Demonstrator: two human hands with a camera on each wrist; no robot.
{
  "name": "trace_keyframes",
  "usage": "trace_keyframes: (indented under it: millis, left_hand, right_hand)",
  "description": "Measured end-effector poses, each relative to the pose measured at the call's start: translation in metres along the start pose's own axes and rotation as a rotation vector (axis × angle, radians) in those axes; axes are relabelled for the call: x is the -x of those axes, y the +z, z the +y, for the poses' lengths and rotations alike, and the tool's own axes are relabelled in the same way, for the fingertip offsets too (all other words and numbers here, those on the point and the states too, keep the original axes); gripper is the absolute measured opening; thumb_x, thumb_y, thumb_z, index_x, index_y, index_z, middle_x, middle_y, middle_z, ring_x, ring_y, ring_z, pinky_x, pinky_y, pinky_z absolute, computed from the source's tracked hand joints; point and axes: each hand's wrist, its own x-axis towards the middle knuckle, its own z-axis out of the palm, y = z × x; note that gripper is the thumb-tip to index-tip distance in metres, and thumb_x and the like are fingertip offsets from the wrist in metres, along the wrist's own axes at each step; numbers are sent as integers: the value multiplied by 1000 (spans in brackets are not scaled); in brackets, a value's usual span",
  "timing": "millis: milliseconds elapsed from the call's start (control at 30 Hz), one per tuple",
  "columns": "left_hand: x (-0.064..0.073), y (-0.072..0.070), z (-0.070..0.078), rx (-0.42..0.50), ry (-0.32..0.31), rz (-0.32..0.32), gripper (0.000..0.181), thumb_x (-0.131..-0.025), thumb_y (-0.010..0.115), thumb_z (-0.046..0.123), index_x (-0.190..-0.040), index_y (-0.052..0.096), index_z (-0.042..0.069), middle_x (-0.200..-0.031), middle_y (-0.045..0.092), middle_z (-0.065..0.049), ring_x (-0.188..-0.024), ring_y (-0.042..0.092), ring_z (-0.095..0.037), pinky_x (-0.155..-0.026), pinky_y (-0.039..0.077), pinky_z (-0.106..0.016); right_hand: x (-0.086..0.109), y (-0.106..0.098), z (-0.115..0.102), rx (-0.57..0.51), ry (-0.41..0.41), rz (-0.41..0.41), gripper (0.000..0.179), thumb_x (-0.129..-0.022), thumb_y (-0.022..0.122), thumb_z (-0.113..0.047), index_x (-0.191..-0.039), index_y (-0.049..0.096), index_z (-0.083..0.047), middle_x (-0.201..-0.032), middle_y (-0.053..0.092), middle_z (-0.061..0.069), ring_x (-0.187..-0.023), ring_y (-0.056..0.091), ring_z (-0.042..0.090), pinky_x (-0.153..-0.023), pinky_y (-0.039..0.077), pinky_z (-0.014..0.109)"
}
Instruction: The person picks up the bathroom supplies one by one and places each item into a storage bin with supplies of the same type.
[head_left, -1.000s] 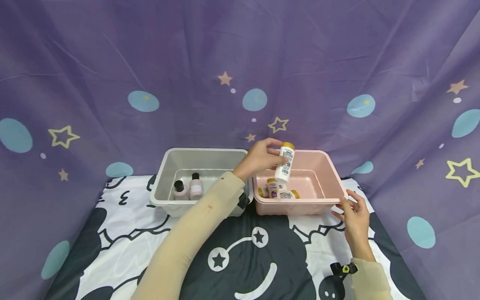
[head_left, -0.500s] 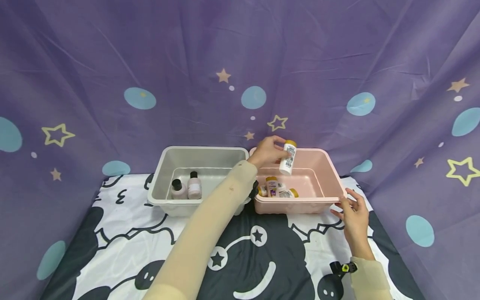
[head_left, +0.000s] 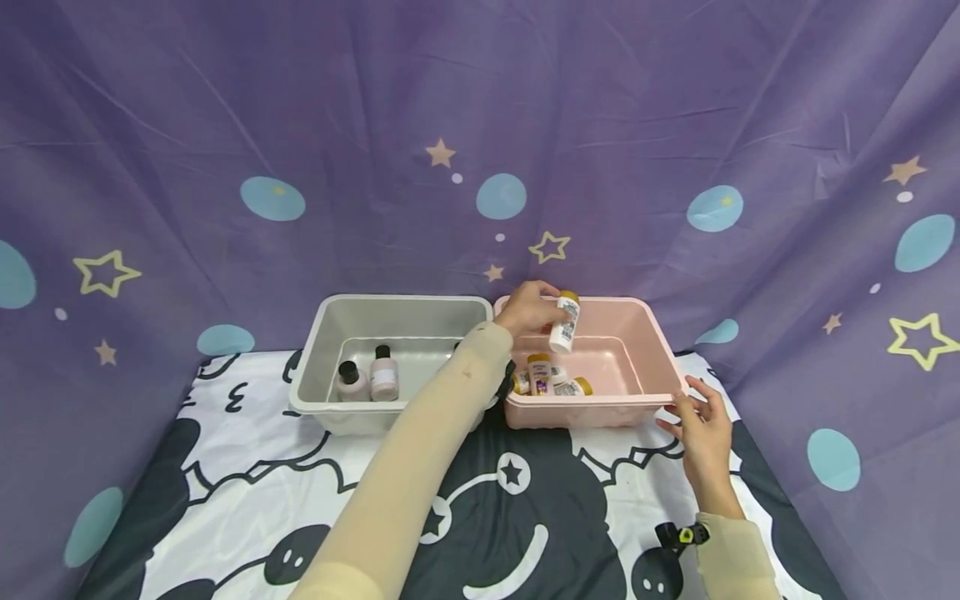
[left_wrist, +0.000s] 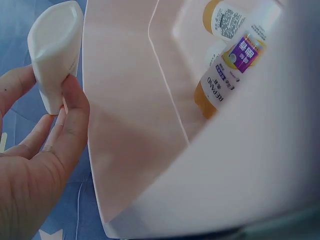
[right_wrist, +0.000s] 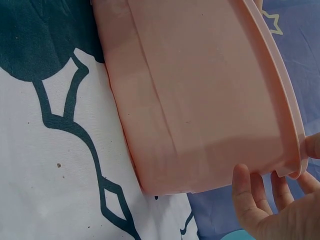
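Note:
My left hand pinches a white bottle with a yellow cap between thumb and fingers, tilted over the back of the pink bin. The left wrist view shows the base of this white bottle beside the bin's rim. Several like bottles lie in the bin's front left corner, one with a purple label on top. My right hand holds the bin's front right corner. In the right wrist view the thumb is at the rim and the fingers lie below it against the wall.
A grey bin stands left of the pink one. Inside are a pale pink bottle with a black cap and another beside it; my left arm covers part of this bin. Purple curtain hangs behind the patterned cloth.
My left hand has moved slightly right with the white bottle, then a little down and left, farther back over the pink bin. The right hand stays at the bin's corner.

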Motion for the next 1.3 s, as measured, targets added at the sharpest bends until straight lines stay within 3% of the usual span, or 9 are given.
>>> trace_keyframes:
  millis: [100,333,633,833,1133,1300]
  left_hand:
    - [0,0,-1,1,-19,-6,46,-82,84,12,-122,63,3,-107,64,-13,-95,69,-33,-83,56,-44]
    - [3,2,0,29,-30,-23,46,-83,83,10,-123,61,3,-105,64,-13,-81,68,-24,-80,57,-42]
    - [7,3,-1,113,-38,31,48,-82,80,3,-126,60,-3,-90,69,-11,-90,71,-35,-78,58,-40]
    - [9,3,-1,198,-47,28,48,-83,78,0,-126,59,-6,-95,67,-17,-103,66,-44,-77,58,-42]
    - [12,-2,2,138,-42,37,43,-85,80,7,-123,61,-2,-98,68,-13,-87,70,-27,-72,59,-36]
    - [14,-2,3,174,-38,46,35,-84,80,6,-115,63,1,-99,67,-11,-85,70,-27,-74,59,-39]
  right_hand:
    - [1,-1,0,1,8,-3,45,-99,64,-13,-141,52,-6,-98,62,5,-86,67,19,-67,59,32]
    - [2,-1,0,-3,7,-1,44,-99,65,-13,-141,52,-6,-98,62,5,-86,66,20,-65,59,31]
    - [1,1,1,-6,5,-5,44,-99,65,-13,-141,52,-6,-97,62,4,-85,66,19,-65,59,31]
    - [0,2,1,8,4,-8,45,-99,64,-14,-142,51,-6,-99,61,5,-87,66,19,-66,59,31]
    - [-4,5,1,-11,10,-8,43,-99,65,-13,-139,53,-7,-97,61,5,-84,68,18,-65,59,32]
    - [-6,4,1,-14,16,-18,44,-99,65,-13,-140,52,-6,-97,62,4,-82,68,16,-66,59,31]
